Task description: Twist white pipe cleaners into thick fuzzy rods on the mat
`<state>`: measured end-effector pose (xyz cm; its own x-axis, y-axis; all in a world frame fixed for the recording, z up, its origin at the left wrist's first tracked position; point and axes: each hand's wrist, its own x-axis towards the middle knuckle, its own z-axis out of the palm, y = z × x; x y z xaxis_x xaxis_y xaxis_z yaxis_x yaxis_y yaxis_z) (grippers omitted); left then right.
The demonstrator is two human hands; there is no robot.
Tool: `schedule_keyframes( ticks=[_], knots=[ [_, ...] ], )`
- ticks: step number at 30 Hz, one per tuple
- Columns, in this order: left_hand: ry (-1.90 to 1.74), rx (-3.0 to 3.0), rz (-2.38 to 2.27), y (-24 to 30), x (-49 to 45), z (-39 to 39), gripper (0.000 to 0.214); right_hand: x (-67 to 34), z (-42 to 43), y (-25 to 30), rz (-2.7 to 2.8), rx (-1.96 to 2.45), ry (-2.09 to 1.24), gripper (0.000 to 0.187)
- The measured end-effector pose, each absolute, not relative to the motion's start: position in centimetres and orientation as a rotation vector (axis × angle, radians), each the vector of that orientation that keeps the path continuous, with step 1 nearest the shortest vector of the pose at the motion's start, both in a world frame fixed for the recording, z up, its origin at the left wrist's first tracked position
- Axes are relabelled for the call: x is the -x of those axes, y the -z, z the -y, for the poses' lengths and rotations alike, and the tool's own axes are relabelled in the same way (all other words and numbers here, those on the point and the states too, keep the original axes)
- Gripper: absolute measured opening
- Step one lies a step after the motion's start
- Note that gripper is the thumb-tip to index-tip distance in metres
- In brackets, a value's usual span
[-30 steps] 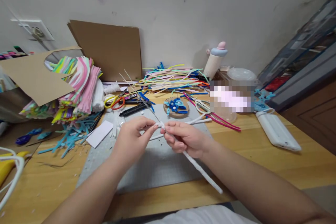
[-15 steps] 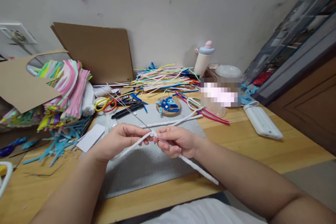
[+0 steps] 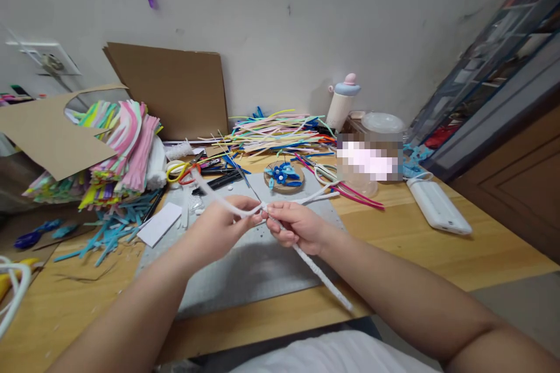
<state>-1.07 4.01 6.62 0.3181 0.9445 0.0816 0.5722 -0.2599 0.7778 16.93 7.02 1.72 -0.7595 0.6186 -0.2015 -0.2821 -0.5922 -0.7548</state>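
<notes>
My right hand (image 3: pixel 300 226) is closed around a thin stem wrapped in white pipe cleaner (image 3: pixel 324 277), whose wrapped end slants down to the right. Bare thin wires (image 3: pixel 237 166) stick out from its other end, up and to the left. At the point where the wrap stops, my left hand (image 3: pixel 219 230) pinches a white pipe cleaner (image 3: pixel 216 197). A loose length of it curves up over the left fingers, slightly blurred. Behind the right hand, more white pipe cleaner (image 3: pixel 321 193) stretches to the right. Below both hands lies a grey mat (image 3: pixel 245 280).
Beyond the hands sit a round wood slice (image 3: pixel 286 186) with blue flowers and a heap of coloured pipe cleaners (image 3: pixel 275 133). Scissors (image 3: pixel 177 172), pipe cleaner bundles (image 3: pixel 131 145) and cardboard (image 3: pixel 170 90) are left. A bottle (image 3: pixel 341 105) and a white device (image 3: pixel 440 205) stand right.
My left hand has swung the pipe cleaner's loose length from below the wires to up over the fingers. The right hand keeps its hold on the stem. The view has shifted slightly left.
</notes>
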Motion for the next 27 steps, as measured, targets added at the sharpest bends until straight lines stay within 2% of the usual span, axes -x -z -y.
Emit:
schedule_keyframes(
  ticks=[5, 10, 16, 27],
  knots=[
    [-0.713, -1.508, -1.216, -6.4, 1.2, -5.3, 0.029, -17.0, -7.3, -1.6, 1.018, 0.656, -2.304, 0.015],
    [-1.048, -1.273, -1.125, -3.8, 0.5, -5.4, 0.021, -17.3, -7.1, -1.7, 0.884, 0.461, -2.478, 0.01],
    [-1.159, -1.231, -0.944, -1.9, 0.7, -5.1, 0.017, -17.4, -6.6, -1.7, 0.749, 0.312, -2.708, 0.01],
    [-1.205, -1.179, -0.823, -0.6, 0.5, -5.3, 0.019, -17.2, -6.5, -0.9, 0.675, 0.284, -2.795, 0.011]
  ],
)
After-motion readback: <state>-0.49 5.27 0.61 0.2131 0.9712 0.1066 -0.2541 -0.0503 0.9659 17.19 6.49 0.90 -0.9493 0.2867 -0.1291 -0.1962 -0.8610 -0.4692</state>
